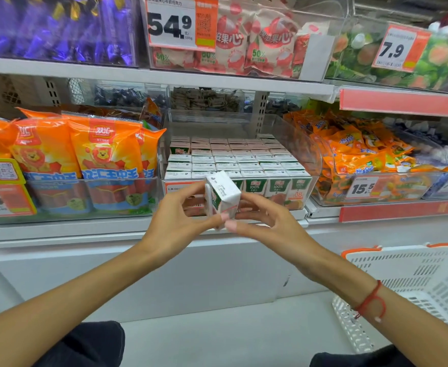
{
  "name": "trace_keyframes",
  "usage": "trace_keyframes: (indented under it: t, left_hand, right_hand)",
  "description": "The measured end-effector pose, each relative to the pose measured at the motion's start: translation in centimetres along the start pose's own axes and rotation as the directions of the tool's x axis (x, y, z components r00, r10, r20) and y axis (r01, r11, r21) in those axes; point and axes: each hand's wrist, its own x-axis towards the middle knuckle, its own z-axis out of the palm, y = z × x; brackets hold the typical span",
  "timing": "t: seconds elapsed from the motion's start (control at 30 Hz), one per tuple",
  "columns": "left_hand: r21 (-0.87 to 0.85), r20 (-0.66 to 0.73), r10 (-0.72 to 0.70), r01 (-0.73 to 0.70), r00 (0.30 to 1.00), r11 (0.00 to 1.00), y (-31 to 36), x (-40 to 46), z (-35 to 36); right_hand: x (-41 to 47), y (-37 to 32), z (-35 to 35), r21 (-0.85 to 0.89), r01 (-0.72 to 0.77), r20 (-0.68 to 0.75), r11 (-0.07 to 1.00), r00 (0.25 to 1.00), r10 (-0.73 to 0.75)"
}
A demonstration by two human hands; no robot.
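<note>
We hold one small juice carton tilted, white top towards us, just in front of the clear bin of like cartons on the middle shelf. The left hand grips it from the left. Its thumb presses the lower front corner and its fingers curl round the far side, tips hidden by the carton. The right hand holds it from the right, thumb tip at the bottom edge beside the left thumb. Its fingers curl to the right face, but we cannot tell if all of them touch. The print is mostly turned away, so only a green and red strip shows. The thumbs hide the base.

In the bin the cartons stand in tight rows with only their tops visible, except the front row, which shows green "100%" labels. Our hands half cover the bin's price label.

- **Left of the bin:** orange sausage packs with a lion; their price tag is cut off by the frame edge.
- **Right of the bin:** orange snack bags in a bin tagged 15.5.
- **Upper shelf:** purple-wrapped sweets, blurred, and pink-and-white pouches beside a 54.9 tag.
- **Lower right:** white basket with an orange rim, cut off by the frame and partly behind the right forearm, which wears a red string.
</note>
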Motion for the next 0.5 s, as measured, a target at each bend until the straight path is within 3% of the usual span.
trace_keyframes:
  t: [0.13, 0.27, 0.5]
  left_hand:
    - [0.263, -0.08, 0.197, -0.17, 0.977, 0.95, 0.4, -0.2, -0.4]
    - [0.423, -0.043, 0.389, -0.336, 0.92, 0.842, 1.1, -0.7, 0.0]
    - [0.44, 0.016, 0.421, -0.384, 0.907, 0.811, 1.0, -0.8, 1.0]
  right_hand:
    - [-0.1, -0.8, -0.2, 0.184, -0.003, -0.084, 0.983, 0.996, 0.018]
    - [-0.1, -1.2, 0.0, 0.198, 0.039, -0.211, 0.979, 0.978, 0.003]
    - [-0.1, -1.1, -0.6, 0.186, 0.127, -0.322, 0.974, 0.945, -0.061]
